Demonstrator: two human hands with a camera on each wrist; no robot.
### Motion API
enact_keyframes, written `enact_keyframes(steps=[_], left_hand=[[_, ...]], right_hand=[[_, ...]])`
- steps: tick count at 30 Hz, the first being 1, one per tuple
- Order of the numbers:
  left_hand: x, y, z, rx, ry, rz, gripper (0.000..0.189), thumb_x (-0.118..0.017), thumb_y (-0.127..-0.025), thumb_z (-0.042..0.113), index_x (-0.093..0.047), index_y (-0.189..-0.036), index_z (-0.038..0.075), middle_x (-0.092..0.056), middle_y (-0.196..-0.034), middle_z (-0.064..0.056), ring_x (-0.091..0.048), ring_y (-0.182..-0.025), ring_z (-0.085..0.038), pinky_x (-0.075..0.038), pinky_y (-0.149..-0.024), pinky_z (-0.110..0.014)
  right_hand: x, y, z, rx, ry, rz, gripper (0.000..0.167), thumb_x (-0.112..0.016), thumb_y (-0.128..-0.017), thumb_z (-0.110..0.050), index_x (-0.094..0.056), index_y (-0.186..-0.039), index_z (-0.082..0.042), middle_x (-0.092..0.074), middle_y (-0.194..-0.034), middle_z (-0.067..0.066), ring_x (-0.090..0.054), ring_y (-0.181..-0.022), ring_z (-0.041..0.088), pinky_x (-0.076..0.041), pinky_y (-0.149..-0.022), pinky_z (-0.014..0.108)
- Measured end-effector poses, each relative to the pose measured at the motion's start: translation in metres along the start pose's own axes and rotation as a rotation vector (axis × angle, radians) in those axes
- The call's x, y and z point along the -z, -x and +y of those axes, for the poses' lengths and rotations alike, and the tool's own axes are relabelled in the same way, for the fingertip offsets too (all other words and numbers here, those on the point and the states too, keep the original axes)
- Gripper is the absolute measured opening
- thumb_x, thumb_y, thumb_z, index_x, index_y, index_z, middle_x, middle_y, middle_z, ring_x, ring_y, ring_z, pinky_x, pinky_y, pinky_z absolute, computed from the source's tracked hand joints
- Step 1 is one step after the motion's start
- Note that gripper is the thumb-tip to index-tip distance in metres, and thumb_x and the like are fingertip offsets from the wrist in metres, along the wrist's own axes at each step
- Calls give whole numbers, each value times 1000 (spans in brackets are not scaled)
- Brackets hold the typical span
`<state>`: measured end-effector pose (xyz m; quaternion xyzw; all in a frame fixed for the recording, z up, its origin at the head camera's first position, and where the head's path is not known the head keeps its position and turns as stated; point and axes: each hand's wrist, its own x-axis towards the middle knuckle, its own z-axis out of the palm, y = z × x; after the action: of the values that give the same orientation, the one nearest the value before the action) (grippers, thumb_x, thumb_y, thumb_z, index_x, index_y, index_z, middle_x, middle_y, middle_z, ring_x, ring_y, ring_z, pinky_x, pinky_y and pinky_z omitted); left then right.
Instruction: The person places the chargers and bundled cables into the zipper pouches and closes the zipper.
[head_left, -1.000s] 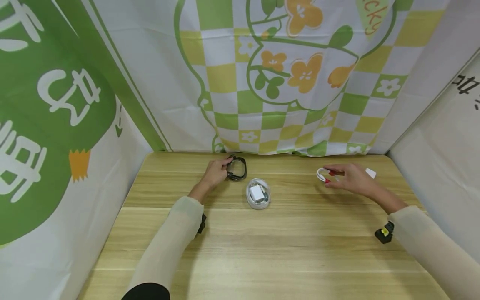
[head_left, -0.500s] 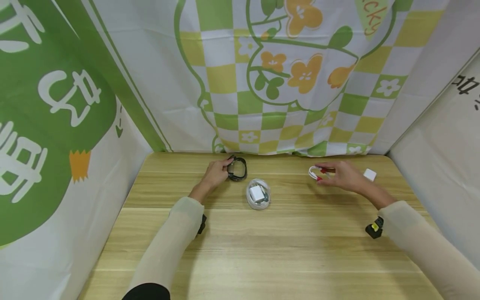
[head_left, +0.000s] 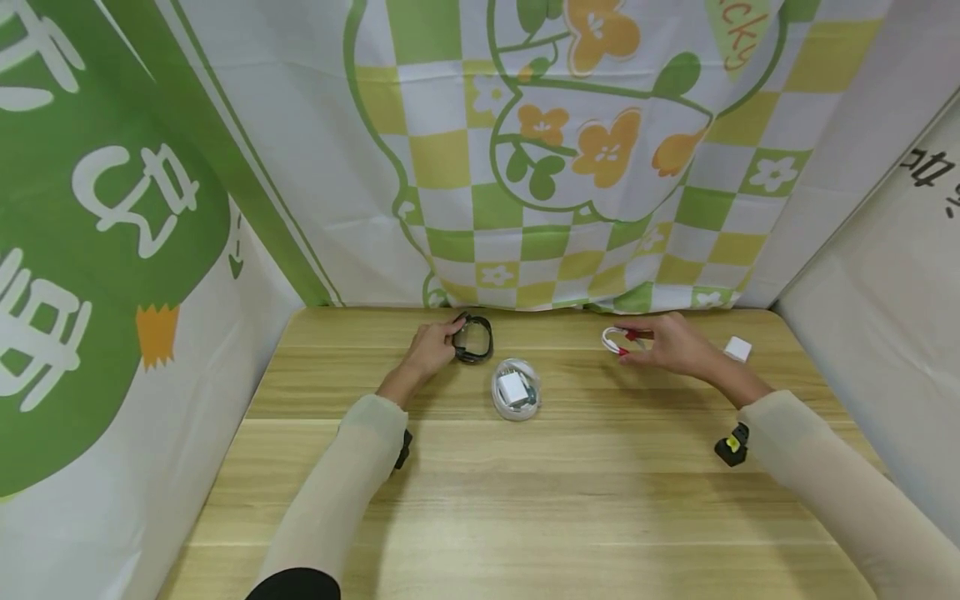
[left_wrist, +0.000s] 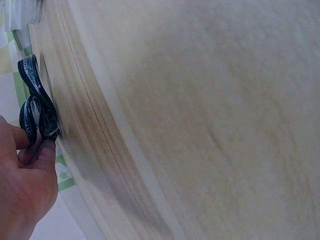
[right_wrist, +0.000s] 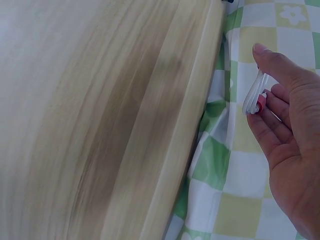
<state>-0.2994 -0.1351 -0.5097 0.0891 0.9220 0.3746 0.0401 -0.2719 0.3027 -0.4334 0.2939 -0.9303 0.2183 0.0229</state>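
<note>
Nearest you, the desk (head_left: 525, 517) ran out of the bottom of the head view, its front edge cut off, and a black shape (head_left: 296, 585) beside your left sleeve was cropped there too. A broad stretch of wood spread between your left sleeve (head_left: 326, 492) and right sleeve (head_left: 832, 492), room for either forearm to swing inward. Farther on, between the hands but nearer the left one, lay a clear coil (head_left: 517, 413) with a white plug (head_left: 513, 387) at its middle; what else it contained was hard to make out. Beyond it, your left hand (head_left: 427, 350) pinched a dark loop (head_left: 490, 337) near the far edge; some of its fingers were hidden, and the left wrist view cropped that hand. Your right hand (head_left: 675, 346) held a white cable (head_left: 608, 339) with red parts between thumb and fingers; whether the cable touched the wood you could not tell. A white block (head_left: 738, 348) lay just past your right wrist. At the back, checkered cloth (head_left: 547, 242) hung along the far edge, limiting reach there.
</note>
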Motion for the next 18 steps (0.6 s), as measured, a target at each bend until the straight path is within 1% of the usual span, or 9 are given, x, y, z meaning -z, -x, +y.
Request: enact_keyframes(steps=[2,6,8,10,14,16,17,18], left_hand=[[0,0,0,-9,-8,0,57,-45,-99,-4,-57,-152,13,-55,-153,-19,-23,-50,-10,-27,-50,-23],[0,-1,-2,-15,-6,-2,60,-46,-97,-7,-56,-153,13,-55,-153,-17,-25,-55,-13,-27,-52,-25],[-1,-1,-2,-17,-3,-2,61,-46,-96,-8,-56,-153,12,-54,-154,-17,-27,-58,-15,-28,-52,-25],[-1,-1,-3,-19,1,-4,62,-46,-95,-9,-55,-153,12,-54,-154,-16,-28,-59,-15,-28,-52,-25],[0,-1,-2,-13,15,-11,63,-46,-95,-10,-55,-153,13,-53,-155,-16,-25,-56,-15,-26,-50,-25],[0,-1,-2,-14,15,-12,63,-46,-96,-10,-55,-153,13,-52,-156,-15,-23,-55,-14,-25,-50,-25],[0,-1,-2,-16,15,-11,63,-46,-96,-10,-55,-153,13,-52,-156,-15,-22,-55,-14,-25,-50,-25],[0,-1,-2,-20,13,-9,63,-46,-96,-10,-55,-153,13,-52,-156,-15,-22,-55,-14,-25,-50,-25]], right_hand=[[-1,-3,-1,14,-1,4,64,-94,-81,-23,-70,-139,-6,-80,-112,14,-75,-98,28,-58,-78,44],[-3,-10,-3,58,7,18,63,-94,-81,-21,-71,-137,-4,-80,-106,12,-74,-87,25,-53,-69,35],[-4,-13,-4,75,4,20,62,-94,-81,-20,-72,-136,-4,-80,-105,13,-74,-84,25,-50,-66,33],[-5,-17,-4,81,7,20,62,-94,-81,-21,-72,-136,-4,-80,-106,14,-74,-85,25,-51,-67,33],[-7,-25,-7,81,-6,12,62,-94,-82,-22,-72,-136,-3,-80,-109,17,-76,-90,26,-52,-67,34],[-7,-30,-9,76,-6,11,62,-94,-81,-23,-72,-136,-4,-80,-106,16,-73,-79,22,-50,-64,33],[-7,-32,-10,74,-8,8,62,-94,-81,-23,-72,-136,-4,-80,-99,15,-68,-70,19,-47,-61,33],[-7,-34,-12,77,-1,9,62,-94,-81,-24,-72,-135,-4,-80,-97,14,-63,-66,15,-46,-61,31]])
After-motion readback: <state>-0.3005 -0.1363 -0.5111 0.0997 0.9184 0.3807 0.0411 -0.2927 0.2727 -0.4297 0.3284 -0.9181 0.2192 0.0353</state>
